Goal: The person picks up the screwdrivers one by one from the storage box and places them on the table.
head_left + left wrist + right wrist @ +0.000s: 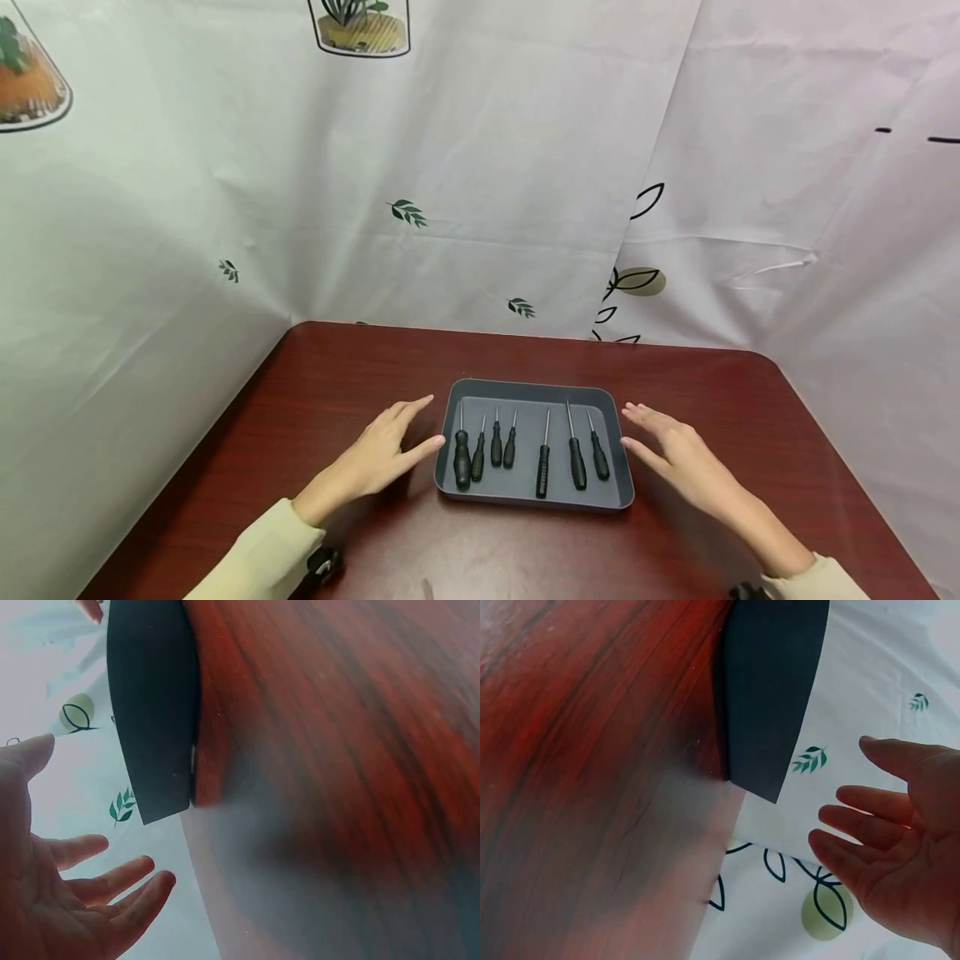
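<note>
A dark grey rectangular tray [525, 498] lies on the table and holds several screwdrivers with black handles and thin metal shafts. A thick-handled screwdriver [462, 461] is at the tray's left end, and a slimmer screwdriver [599, 458] lies at the right. My left hand [378, 450] hovers by the tray's left side with its fingers extended, holding nothing. On the opposite side, my right hand [682, 458] is held likewise, fingers straight. Both wrist views show the tray wall [154, 712] [772, 697] near the fingers; whether any fingertip touches it I cannot tell.
The reddish-brown wooden table [360, 358] has rounded far corners. White cloth [465, 150] printed with leaves and jars hangs behind it and along both sides. A dark wrist strap [324, 562] shows under the left sleeve.
</note>
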{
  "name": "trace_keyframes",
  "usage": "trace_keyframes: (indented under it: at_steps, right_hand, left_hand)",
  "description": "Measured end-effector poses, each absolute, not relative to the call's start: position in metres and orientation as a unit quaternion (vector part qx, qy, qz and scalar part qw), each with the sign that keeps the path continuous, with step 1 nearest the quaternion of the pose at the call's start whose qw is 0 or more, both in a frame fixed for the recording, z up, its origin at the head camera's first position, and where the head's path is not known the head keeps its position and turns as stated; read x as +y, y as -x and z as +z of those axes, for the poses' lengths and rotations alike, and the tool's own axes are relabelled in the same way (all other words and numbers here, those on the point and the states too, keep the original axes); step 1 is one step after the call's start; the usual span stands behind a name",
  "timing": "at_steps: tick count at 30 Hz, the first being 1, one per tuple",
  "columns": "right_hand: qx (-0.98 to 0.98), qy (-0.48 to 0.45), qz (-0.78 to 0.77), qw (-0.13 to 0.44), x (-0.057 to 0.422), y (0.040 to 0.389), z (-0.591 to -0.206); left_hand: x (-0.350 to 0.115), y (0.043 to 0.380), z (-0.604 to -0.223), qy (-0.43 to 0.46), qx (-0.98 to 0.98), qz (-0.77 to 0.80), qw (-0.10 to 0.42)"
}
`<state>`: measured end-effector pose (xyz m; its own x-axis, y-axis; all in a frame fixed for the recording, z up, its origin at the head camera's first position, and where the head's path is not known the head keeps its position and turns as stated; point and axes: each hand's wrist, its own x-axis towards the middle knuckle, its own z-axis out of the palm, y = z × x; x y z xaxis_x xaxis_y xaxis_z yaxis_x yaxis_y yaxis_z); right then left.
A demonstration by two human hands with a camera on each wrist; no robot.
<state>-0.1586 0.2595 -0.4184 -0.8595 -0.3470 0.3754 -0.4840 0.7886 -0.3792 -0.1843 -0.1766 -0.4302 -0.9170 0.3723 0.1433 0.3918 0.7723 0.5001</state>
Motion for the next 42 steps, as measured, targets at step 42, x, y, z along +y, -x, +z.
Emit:
trace_keyframes:
  at_steps: [42]
  right_hand:
    - [-0.789, -0.149, 0.588, -0.098, 0.208, 0.183, -0.4]
  left_hand:
    - [-0.155, 0.199, -0.433, 0.188, -0.877, -0.44, -0.043]
